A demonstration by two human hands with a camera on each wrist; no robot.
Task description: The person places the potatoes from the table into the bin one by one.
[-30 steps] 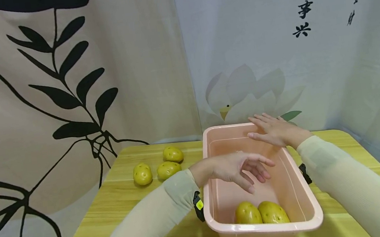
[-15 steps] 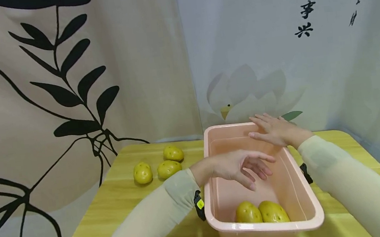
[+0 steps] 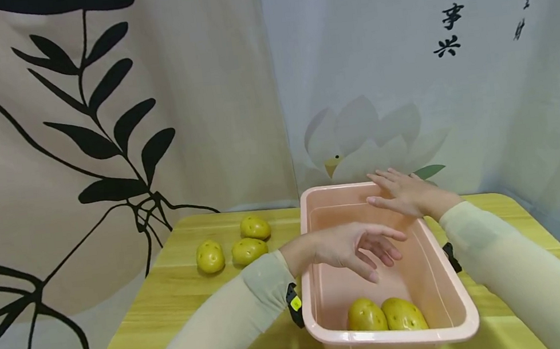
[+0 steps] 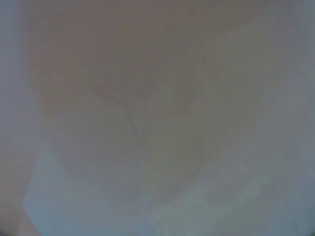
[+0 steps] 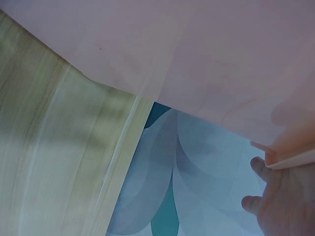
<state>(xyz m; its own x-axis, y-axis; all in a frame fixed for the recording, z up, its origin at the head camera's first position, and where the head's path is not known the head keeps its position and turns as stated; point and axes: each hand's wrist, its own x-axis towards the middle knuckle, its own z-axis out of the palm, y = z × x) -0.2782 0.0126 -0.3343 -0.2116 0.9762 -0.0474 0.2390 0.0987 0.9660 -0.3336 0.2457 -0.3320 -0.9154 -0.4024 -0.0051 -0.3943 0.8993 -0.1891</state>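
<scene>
Two yellow potatoes [image 3: 366, 315] are lying side by side in the pink basin [image 3: 334, 289], close to its near edge. We are counting three more potatoes [image 3: 210, 257] sitting on the table [image 3: 171, 308], near its far left corner. The basin is standing right of the table's middle, reaching toward the far edge. We are seeing the left hand [image 3: 348, 250] hovering over the basin, having crossed its left edge, fingers apart and loosely bent. The right hand [image 3: 409, 191] is lying across the basin's far right corner, fingers apart and fairly straight; we are not able to tell how firmly it is pressing. Pale sleeves [image 3: 508, 263] are covering both forearms; a printed curtain [image 3: 218, 89] is hanging behind.
</scene>
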